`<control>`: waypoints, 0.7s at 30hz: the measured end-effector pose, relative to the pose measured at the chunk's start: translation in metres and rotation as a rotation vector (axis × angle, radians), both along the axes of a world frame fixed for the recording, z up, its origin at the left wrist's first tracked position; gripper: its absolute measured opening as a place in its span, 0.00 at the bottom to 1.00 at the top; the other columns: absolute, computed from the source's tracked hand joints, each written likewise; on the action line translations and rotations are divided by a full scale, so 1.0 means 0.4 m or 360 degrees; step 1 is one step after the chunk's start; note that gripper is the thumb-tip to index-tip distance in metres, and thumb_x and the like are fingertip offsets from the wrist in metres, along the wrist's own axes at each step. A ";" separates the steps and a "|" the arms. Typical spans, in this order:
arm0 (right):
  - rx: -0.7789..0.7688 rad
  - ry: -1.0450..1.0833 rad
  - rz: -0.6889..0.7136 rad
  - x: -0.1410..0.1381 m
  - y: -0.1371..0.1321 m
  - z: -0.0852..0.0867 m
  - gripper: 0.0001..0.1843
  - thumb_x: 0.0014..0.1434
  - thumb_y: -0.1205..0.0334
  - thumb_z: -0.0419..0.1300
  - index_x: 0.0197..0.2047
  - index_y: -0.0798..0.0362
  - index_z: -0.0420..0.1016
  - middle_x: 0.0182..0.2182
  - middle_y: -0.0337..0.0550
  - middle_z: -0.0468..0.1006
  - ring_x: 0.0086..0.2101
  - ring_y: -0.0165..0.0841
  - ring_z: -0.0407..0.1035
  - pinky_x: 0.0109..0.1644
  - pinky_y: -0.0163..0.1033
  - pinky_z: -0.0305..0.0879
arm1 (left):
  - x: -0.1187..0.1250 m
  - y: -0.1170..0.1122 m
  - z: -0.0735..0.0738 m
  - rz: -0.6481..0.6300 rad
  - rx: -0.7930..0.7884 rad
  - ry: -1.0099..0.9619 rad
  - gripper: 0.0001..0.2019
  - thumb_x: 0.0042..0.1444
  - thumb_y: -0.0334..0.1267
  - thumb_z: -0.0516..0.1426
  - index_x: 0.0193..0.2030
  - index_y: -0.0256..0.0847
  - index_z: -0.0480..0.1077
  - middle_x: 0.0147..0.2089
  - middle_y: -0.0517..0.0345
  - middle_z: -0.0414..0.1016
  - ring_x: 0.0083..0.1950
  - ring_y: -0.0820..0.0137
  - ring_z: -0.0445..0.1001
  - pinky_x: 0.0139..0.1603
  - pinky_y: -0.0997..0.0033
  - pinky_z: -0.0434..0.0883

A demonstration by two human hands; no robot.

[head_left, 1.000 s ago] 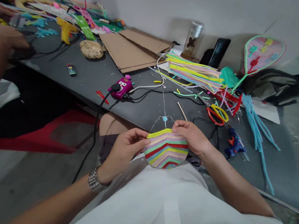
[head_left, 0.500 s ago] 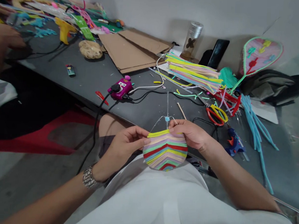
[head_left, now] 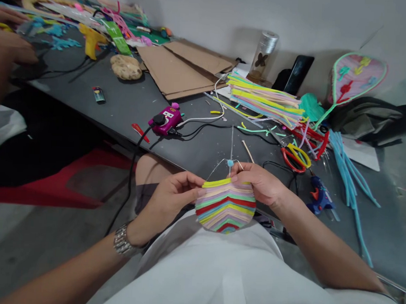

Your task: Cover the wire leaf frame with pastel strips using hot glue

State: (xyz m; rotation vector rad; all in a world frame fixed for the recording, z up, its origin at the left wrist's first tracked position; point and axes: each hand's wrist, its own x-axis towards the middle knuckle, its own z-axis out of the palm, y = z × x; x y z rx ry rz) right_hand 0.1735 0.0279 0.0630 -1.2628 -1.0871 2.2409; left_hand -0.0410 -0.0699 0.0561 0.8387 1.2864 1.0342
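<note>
Both my hands hold a rounded wire frame wrapped in rows of pastel, red and yellow pipe cleaners [head_left: 225, 206], which hangs in front of my white shirt [head_left: 217, 270]. My left hand [head_left: 175, 191] pinches its upper left edge. My right hand [head_left: 259, 184] grips its upper right edge. Above the wrapped rows, bare wire strands meet at a small blue bead [head_left: 230, 163], and a thin wire stem [head_left: 232, 140] rises from there. A metal wristwatch [head_left: 122, 239] circles my left wrist.
Beyond my hands stands a dark table [head_left: 203, 147] holding a blue glue gun [head_left: 319, 197], red-and-yellow scissors [head_left: 294, 159], a bundle of pipe cleaners [head_left: 265, 102], cardboard sheets [head_left: 183, 69] and a pink power socket [head_left: 164, 120]. A co-worker's hand [head_left: 9, 46] rests at far left.
The wire stem has swung from leaning left to nearly upright as my hands turned the wrapped frame slightly. My grip on the frame stays the same.
</note>
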 end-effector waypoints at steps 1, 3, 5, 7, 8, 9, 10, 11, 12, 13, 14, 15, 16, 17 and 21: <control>0.0001 -0.0007 0.0011 0.001 0.000 0.000 0.12 0.35 0.64 0.71 0.25 0.53 0.73 0.22 0.32 0.73 0.23 0.26 0.62 0.30 0.35 0.56 | 0.000 0.000 0.001 -0.0001 0.0008 0.0001 0.16 0.45 0.46 0.73 0.35 0.37 0.79 0.33 0.55 0.81 0.32 0.72 0.74 0.33 0.74 0.73; 0.0010 -0.0017 0.0030 0.003 -0.001 0.001 0.12 0.35 0.63 0.71 0.25 0.53 0.73 0.22 0.33 0.72 0.23 0.26 0.62 0.30 0.35 0.56 | 0.000 0.002 0.001 -0.0003 0.0019 0.0001 0.15 0.45 0.45 0.72 0.35 0.38 0.79 0.31 0.57 0.80 0.29 0.73 0.72 0.32 0.75 0.71; 0.0033 -0.0019 0.0039 0.004 -0.001 0.001 0.12 0.35 0.63 0.71 0.25 0.53 0.74 0.22 0.33 0.73 0.24 0.26 0.63 0.31 0.35 0.57 | 0.001 0.003 0.002 -0.0006 0.0020 0.0000 0.14 0.45 0.44 0.72 0.34 0.38 0.79 0.30 0.58 0.79 0.27 0.75 0.69 0.29 0.75 0.69; 0.0068 -0.0024 0.0043 0.004 -0.001 0.003 0.12 0.36 0.63 0.71 0.25 0.54 0.75 0.23 0.34 0.73 0.24 0.26 0.64 0.32 0.34 0.58 | 0.002 0.003 0.003 -0.0008 0.0018 0.0008 0.14 0.45 0.44 0.72 0.33 0.38 0.79 0.29 0.58 0.79 0.26 0.76 0.67 0.28 0.75 0.68; 0.0085 -0.0029 0.0045 0.004 -0.002 0.004 0.11 0.36 0.63 0.71 0.25 0.54 0.75 0.23 0.34 0.73 0.25 0.26 0.63 0.32 0.34 0.57 | 0.002 0.003 0.004 -0.0007 0.0020 0.0016 0.13 0.45 0.44 0.72 0.33 0.38 0.79 0.29 0.58 0.78 0.26 0.76 0.67 0.28 0.75 0.67; 0.0100 -0.0034 0.0049 0.003 -0.002 0.006 0.11 0.36 0.63 0.71 0.25 0.54 0.76 0.22 0.34 0.73 0.25 0.26 0.63 0.32 0.34 0.57 | 0.002 0.003 0.004 -0.0007 0.0024 0.0026 0.13 0.45 0.44 0.71 0.33 0.38 0.79 0.29 0.59 0.78 0.25 0.76 0.66 0.27 0.76 0.67; 0.0111 -0.0039 0.0055 0.003 -0.003 0.007 0.11 0.36 0.63 0.71 0.25 0.54 0.76 0.22 0.33 0.73 0.24 0.26 0.63 0.32 0.34 0.57 | 0.002 0.002 0.003 -0.0007 0.0026 0.0034 0.13 0.45 0.44 0.71 0.33 0.38 0.79 0.29 0.59 0.78 0.25 0.76 0.66 0.27 0.76 0.67; 0.0120 -0.0040 0.0062 0.002 -0.003 0.009 0.11 0.36 0.63 0.71 0.25 0.54 0.75 0.22 0.33 0.73 0.24 0.26 0.62 0.31 0.34 0.56 | 0.001 0.001 0.003 -0.0008 0.0027 0.0041 0.13 0.45 0.44 0.71 0.33 0.38 0.79 0.29 0.59 0.78 0.25 0.76 0.66 0.27 0.76 0.67; 0.0127 -0.0036 0.0072 0.001 -0.004 0.010 0.11 0.36 0.63 0.71 0.25 0.54 0.75 0.22 0.33 0.73 0.24 0.26 0.62 0.31 0.34 0.56 | 0.000 0.000 0.001 -0.0007 0.0025 0.0045 0.13 0.45 0.44 0.71 0.33 0.38 0.79 0.29 0.58 0.78 0.26 0.76 0.66 0.27 0.76 0.67; 0.0133 -0.0030 0.0083 0.001 -0.004 0.011 0.11 0.36 0.63 0.71 0.25 0.54 0.75 0.22 0.33 0.73 0.24 0.26 0.62 0.31 0.34 0.56 | -0.001 -0.002 -0.001 -0.0010 0.0020 0.0047 0.13 0.46 0.44 0.71 0.34 0.38 0.79 0.30 0.58 0.78 0.26 0.76 0.67 0.28 0.75 0.68; 0.0138 -0.0023 0.0098 0.000 -0.003 0.011 0.10 0.36 0.63 0.71 0.25 0.54 0.75 0.23 0.33 0.73 0.24 0.26 0.62 0.32 0.34 0.56 | -0.003 -0.004 -0.004 -0.0012 0.0016 0.0046 0.13 0.46 0.44 0.71 0.34 0.38 0.79 0.30 0.58 0.78 0.27 0.75 0.68 0.29 0.75 0.69; 0.0143 -0.0017 0.0111 0.000 -0.003 0.010 0.10 0.37 0.63 0.71 0.25 0.54 0.75 0.23 0.33 0.73 0.25 0.26 0.62 0.32 0.34 0.57 | -0.005 -0.005 -0.008 -0.0013 0.0014 0.0043 0.13 0.46 0.44 0.71 0.34 0.38 0.79 0.31 0.57 0.79 0.29 0.74 0.70 0.30 0.74 0.70; 0.0148 -0.0014 0.0124 0.000 -0.002 0.009 0.10 0.37 0.63 0.70 0.25 0.54 0.75 0.23 0.33 0.74 0.25 0.26 0.62 0.32 0.34 0.57 | -0.007 -0.007 -0.012 -0.0012 0.0010 0.0042 0.13 0.46 0.44 0.71 0.35 0.38 0.78 0.32 0.56 0.80 0.30 0.72 0.72 0.32 0.74 0.71; 0.0154 -0.0014 0.0135 -0.001 -0.001 0.007 0.10 0.37 0.63 0.70 0.26 0.54 0.75 0.23 0.33 0.73 0.25 0.26 0.62 0.32 0.34 0.57 | -0.009 -0.008 -0.017 -0.0007 0.0010 0.0042 0.13 0.46 0.43 0.71 0.35 0.38 0.78 0.33 0.56 0.80 0.32 0.71 0.73 0.34 0.73 0.72; 0.0156 -0.0021 0.0161 -0.006 0.002 0.000 0.11 0.39 0.62 0.70 0.26 0.54 0.75 0.22 0.33 0.72 0.23 0.25 0.61 0.30 0.34 0.54 | -0.017 0.002 -0.028 -0.0055 0.0029 0.0032 0.13 0.47 0.42 0.71 0.36 0.38 0.78 0.35 0.56 0.80 0.35 0.70 0.74 0.37 0.73 0.73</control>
